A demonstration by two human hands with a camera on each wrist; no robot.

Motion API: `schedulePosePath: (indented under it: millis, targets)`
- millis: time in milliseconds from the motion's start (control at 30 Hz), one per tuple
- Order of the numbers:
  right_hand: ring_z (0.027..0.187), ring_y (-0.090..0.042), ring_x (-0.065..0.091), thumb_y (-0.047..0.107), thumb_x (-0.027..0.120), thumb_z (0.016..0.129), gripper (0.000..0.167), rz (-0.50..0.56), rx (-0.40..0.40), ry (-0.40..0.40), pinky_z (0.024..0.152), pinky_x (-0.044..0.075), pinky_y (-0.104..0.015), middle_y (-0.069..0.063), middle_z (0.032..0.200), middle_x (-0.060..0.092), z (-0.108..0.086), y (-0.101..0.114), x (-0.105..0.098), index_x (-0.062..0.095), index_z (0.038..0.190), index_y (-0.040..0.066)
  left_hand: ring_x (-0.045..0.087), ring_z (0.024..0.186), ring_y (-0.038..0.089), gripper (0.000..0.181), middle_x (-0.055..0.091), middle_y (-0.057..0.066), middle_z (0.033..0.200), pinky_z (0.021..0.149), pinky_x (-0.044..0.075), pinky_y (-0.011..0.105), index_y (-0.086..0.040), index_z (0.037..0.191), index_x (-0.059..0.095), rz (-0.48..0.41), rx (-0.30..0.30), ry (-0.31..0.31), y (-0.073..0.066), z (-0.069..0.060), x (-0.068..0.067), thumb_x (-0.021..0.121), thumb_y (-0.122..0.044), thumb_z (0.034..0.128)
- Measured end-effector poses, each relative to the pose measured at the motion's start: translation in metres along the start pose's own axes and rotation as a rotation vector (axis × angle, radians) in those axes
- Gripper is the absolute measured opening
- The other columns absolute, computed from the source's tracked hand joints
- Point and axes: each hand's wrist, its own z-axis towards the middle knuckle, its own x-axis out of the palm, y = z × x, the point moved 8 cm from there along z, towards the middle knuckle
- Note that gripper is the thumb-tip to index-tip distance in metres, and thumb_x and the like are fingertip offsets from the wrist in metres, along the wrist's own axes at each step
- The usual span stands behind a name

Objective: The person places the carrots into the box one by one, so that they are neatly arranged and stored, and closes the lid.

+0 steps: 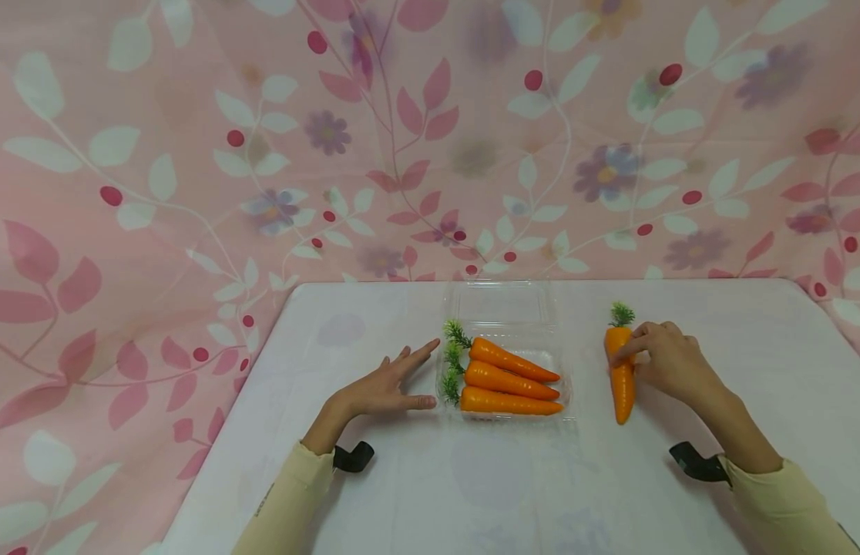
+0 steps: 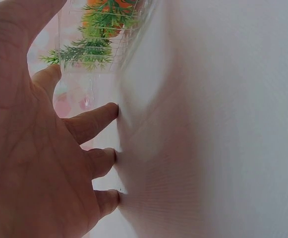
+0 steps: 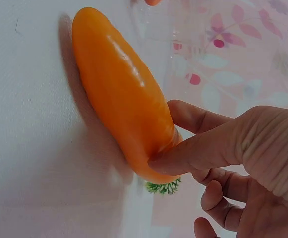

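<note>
Three orange carrots (image 1: 512, 378) with green leafy tops lie side by side in a clear plastic box (image 1: 567, 408), their tops toward its left wall. My left hand (image 1: 388, 389) is at that left side, fingers spread and fairly straight; whether a fingertip touches the box I cannot tell. To the right of the box, my right hand (image 1: 669, 362) pinches another carrot (image 1: 622, 389) between thumb and fingers near its leafy end. This carrot points its tip toward me. In the right wrist view the thumb presses on the glossy orange carrot (image 3: 116, 84), its remaining fingers loosely bent.
The box's clear lid (image 1: 499, 302) lies folded open at its back. A pale cloth covers the table (image 1: 492, 493). Behind its far edge hangs a pink floral curtain (image 1: 430, 139). Black straps (image 1: 354, 458) sit at both wrists.
</note>
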Motion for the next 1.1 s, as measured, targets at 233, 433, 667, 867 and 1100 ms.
schedulePosePath:
  millis: [233, 433, 667, 867, 1100]
  targets:
    - [0.094, -0.043, 0.047, -0.001, 0.078, 0.077, 0.02, -0.002, -0.019, 0.004, 0.079, 0.037, -0.065, -0.016, 0.098, 0.06, -0.003, -0.002, -0.002, 0.081, 0.085, 0.017, 0.004, 0.149, 0.035, 0.097, 0.015, -0.009, 0.162, 0.112, -0.004, 0.065, -0.036, 0.159, 0.01, -0.002, 0.0, -0.002, 0.001, 0.0, 0.0, 0.067, -0.061, 0.0852]
    - [0.093, -0.04, 0.048, -0.005, 0.075, 0.078, 0.021, 0.028, -0.043, 0.003, 0.081, 0.041, -0.061, -0.014, 0.094, 0.061, -0.004, -0.001, -0.003, 0.08, 0.083, 0.015, 0.003, 0.149, 0.036, 0.097, 0.015, -0.008, 0.162, 0.111, -0.004, 0.066, -0.034, 0.16, 0.011, 0.0, 0.005, 0.003, 0.0, 0.0, 0.0, 0.067, -0.061, 0.0854]
    - [0.09, -0.036, 0.055, -0.007, 0.076, 0.079, 0.018, 0.066, -0.105, -0.042, 0.081, 0.047, -0.058, -0.012, 0.094, 0.061, -0.006, 0.005, -0.008, 0.078, 0.083, 0.011, 0.003, 0.149, 0.035, 0.097, 0.015, -0.008, 0.162, 0.112, -0.003, 0.066, -0.034, 0.16, 0.01, 0.004, 0.003, 0.004, -0.001, 0.0, -0.001, 0.066, -0.062, 0.0855]
    - [0.083, -0.032, 0.055, 0.001, 0.075, 0.083, 0.014, 0.058, -0.047, -0.118, 0.064, 0.052, -0.042, -0.015, 0.099, 0.062, -0.007, 0.003, -0.014, 0.078, 0.096, 0.005, 0.003, 0.149, 0.036, 0.097, 0.015, -0.008, 0.162, 0.112, -0.003, 0.066, -0.034, 0.16, 0.011, 0.007, 0.006, 0.003, -0.001, 0.0, -0.001, 0.066, -0.061, 0.0856]
    - [0.079, -0.028, 0.051, 0.031, 0.08, 0.083, 0.035, 0.028, 0.095, -0.138, 0.056, 0.044, -0.03, -0.016, 0.095, 0.061, -0.008, -0.001, -0.011, 0.076, 0.106, 0.004, 0.003, 0.149, 0.036, 0.096, 0.015, -0.007, 0.163, 0.112, -0.003, 0.065, -0.034, 0.16, 0.01, 0.003, 0.005, 0.008, -0.002, -0.002, -0.001, 0.066, -0.061, 0.086]
